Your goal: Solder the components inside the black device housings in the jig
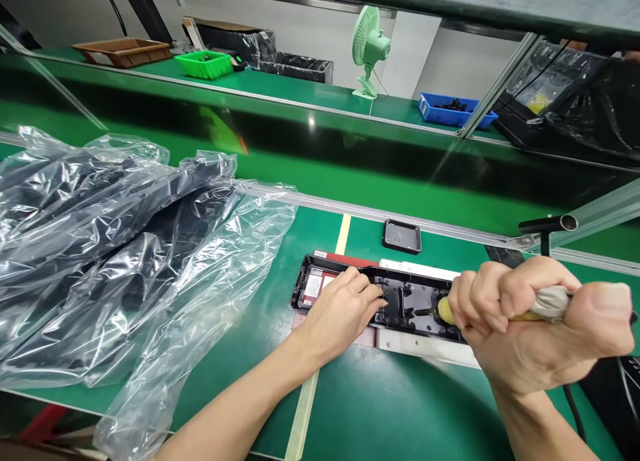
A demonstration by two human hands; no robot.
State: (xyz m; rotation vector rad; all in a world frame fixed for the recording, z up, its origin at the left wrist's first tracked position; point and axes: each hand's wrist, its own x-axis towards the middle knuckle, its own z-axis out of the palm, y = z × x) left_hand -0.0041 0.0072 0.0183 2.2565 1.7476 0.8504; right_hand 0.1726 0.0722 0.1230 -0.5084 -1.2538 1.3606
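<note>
A long black plastic housing lies with its open side up on a white and red fixture. My left hand bends over the near edge of this housing, fingers together and fingertips pressed down inside it. Whether a small part sits under those fingertips I cannot tell. My right hand is wrapped around a screwdriver with a yellow nose and a greyish wrapped section. Its nose points left and down into the right part of the housing, where dark posts and ribs show. The tool's far end is mostly hidden by my thumb.
Crumpled clear plastic bags with dark contents cover the left of the green bench. Behind the housing sits a small black tray-like part. A metal rail and black tube bracket stand at right. The shelf holds bins and a green fan.
</note>
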